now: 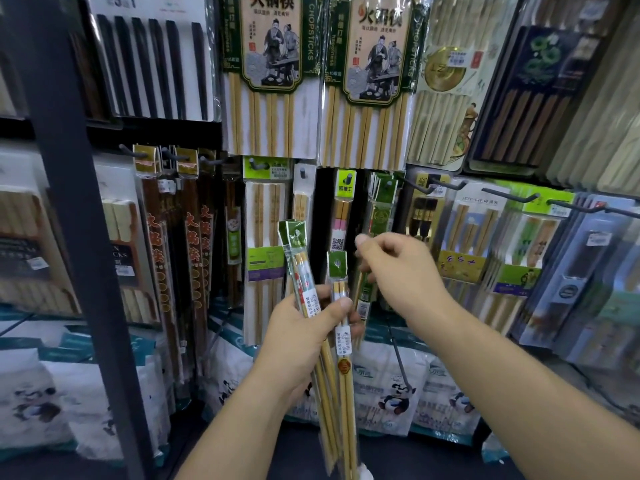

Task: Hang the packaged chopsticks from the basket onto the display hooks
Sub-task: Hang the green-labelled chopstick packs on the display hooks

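My left hand [304, 327] grips a bunch of slim packaged chopsticks [341, 382] with green header cards, held upright in front of the display. My right hand [398, 271] is raised to the right of the bunch, fingers curled. It sits in front of the green packs [381, 209] hanging on a display hook [389, 184]. I cannot tell whether it holds one of them. The basket is not in view.
Hooks across the wall carry many chopstick packs: dark red ones [194, 244] at left, large bamboo sets [270, 81] above, blister packs [512, 244] at right. A dark shelf post [79, 216] stands at left. White bagged goods [391, 389] line the bottom shelf.
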The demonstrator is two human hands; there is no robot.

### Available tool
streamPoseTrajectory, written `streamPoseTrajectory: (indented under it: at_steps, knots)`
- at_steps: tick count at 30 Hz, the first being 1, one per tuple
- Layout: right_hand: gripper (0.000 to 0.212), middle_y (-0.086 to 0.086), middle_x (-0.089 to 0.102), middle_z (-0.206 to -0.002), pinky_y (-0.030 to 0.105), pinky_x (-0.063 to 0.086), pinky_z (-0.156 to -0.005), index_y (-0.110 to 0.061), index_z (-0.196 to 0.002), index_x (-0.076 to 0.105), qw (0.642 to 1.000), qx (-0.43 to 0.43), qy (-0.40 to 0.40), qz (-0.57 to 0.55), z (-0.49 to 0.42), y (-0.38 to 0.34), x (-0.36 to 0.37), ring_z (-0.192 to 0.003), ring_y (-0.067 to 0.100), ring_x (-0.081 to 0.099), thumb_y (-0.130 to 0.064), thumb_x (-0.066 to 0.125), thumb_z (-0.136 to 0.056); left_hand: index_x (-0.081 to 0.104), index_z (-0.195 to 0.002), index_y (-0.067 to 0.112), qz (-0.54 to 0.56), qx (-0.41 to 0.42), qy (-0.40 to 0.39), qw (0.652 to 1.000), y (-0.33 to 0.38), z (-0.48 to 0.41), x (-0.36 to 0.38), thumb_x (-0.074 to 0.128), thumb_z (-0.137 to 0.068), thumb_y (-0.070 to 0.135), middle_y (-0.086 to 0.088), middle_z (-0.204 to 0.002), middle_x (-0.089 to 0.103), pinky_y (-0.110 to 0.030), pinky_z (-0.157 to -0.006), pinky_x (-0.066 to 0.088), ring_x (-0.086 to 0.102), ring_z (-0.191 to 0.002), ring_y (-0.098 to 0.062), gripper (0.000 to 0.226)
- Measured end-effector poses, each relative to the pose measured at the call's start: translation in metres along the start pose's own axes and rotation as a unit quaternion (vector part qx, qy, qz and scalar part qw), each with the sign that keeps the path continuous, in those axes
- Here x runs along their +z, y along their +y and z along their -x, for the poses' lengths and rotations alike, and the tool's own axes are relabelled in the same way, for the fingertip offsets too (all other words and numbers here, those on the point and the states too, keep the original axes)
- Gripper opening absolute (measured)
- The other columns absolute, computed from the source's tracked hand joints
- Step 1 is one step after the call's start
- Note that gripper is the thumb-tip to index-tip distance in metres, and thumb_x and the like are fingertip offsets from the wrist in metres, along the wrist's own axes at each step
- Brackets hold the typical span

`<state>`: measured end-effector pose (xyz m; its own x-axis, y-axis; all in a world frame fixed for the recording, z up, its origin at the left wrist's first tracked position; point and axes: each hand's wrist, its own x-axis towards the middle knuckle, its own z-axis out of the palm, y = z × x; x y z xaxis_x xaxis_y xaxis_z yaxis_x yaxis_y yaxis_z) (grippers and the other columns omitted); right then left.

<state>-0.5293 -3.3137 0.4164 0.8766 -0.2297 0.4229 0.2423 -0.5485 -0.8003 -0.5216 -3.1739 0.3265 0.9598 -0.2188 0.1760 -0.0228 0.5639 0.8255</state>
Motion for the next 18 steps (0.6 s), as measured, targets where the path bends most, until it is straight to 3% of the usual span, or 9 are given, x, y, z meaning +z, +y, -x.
streamPoseTrajectory:
  at_steps: [2, 4, 5, 8, 11, 14, 18]
  knots:
    - [0.031, 0.004, 0.065, -0.065, 0.022, 0.051, -0.052, -0.018, -0.076, 0.07, 0.998, -0.008, -0.061, -0.024, 0.011, -0.002, 0.005, -0.054, 0.002, 0.058, -0.037, 0.063, -0.099, 0.078, -0.095, 0.011, -0.011, 0.01, -0.006, 1.0, 0.0, -0.001, -0.001, 0.078, -0.087, 0.004, -0.017, -0.084, 0.076, -0.043, -0.074, 0.064, 0.077, -0.082, -0.033, 0.011]
    - [0.031, -0.005, 0.055, -0.052, 0.014, 0.045, -0.041, -0.011, -0.075, 0.066, 0.996, -0.018, -0.08, -0.046, 0.016, -0.002, 0.007, -0.044, 0.001, 0.053, -0.027, 0.062, -0.101, 0.072, -0.108, 0.0, -0.019, 0.015, -0.012, 1.0, 0.0, -0.001, 0.0, 0.081, -0.081, 0.014, -0.022, -0.09, 0.076, -0.041, -0.074, 0.064, 0.077, -0.083, -0.034, 0.032]
    - [0.031, -0.008, 0.052, -0.052, 0.014, 0.043, -0.04, -0.009, -0.076, 0.065, 0.996, -0.023, -0.074, -0.04, 0.017, -0.002, 0.007, -0.042, 0.001, 0.052, -0.025, 0.061, -0.102, 0.073, -0.108, 0.001, -0.026, 0.014, -0.015, 0.999, 0.0, -0.001, 0.0, 0.081, -0.079, 0.02, -0.023, -0.091, 0.077, -0.039, -0.073, 0.064, 0.077, -0.082, -0.034, 0.036]
    - [0.032, -0.009, 0.053, -0.056, 0.018, 0.042, -0.05, -0.011, -0.082, 0.066, 0.999, -0.032, -0.011, -0.017, 0.007, -0.005, 0.001, -0.047, -0.001, 0.046, -0.03, 0.054, -0.105, 0.079, -0.087, 0.018, -0.062, 0.02, -0.001, 0.998, 0.001, -0.001, -0.001, 0.077, -0.078, 0.034, -0.013, -0.088, 0.079, -0.031, -0.067, 0.062, 0.078, -0.079, -0.026, 0.019]
    - [0.034, -0.001, 0.051, -0.06, 0.013, 0.041, -0.051, -0.001, -0.091, 0.061, 0.997, -0.028, 0.051, -0.058, -0.01, -0.014, -0.011, -0.051, 0.003, 0.042, -0.028, 0.047, -0.108, 0.069, -0.073, 0.018, -0.072, 0.023, 0.018, 0.997, -0.001, -0.004, -0.005, 0.075, -0.084, 0.04, -0.003, -0.068, 0.067, -0.028, -0.063, 0.059, 0.068, -0.064, -0.018, 0.026]
    - [0.036, -0.015, 0.036, -0.047, 0.019, 0.035, -0.049, 0.003, -0.095, 0.055, 0.995, -0.042, 0.076, -0.043, -0.025, -0.023, -0.019, -0.043, 0.003, 0.031, -0.028, 0.043, -0.109, 0.057, -0.076, 0.02, -0.103, 0.012, 0.01, 0.995, -0.003, -0.005, -0.007, 0.074, -0.08, 0.053, 0.003, -0.061, 0.051, -0.026, -0.058, 0.052, 0.052, -0.056, -0.016, 0.038]
    - [0.04, -0.015, 0.029, -0.04, 0.014, 0.03, -0.041, 0.009, -0.094, 0.053, 0.994, -0.044, 0.097, -0.039, -0.036, -0.026, -0.021, -0.042, 0.005, 0.028, -0.026, 0.044, -0.109, 0.056, -0.079, 0.019, -0.09, -0.004, 0.0, 0.996, -0.004, -0.006, -0.006, 0.072, -0.09, 0.045, 0.003, -0.06, 0.05, -0.026, -0.054, 0.051, 0.05, -0.052, -0.014, 0.032]
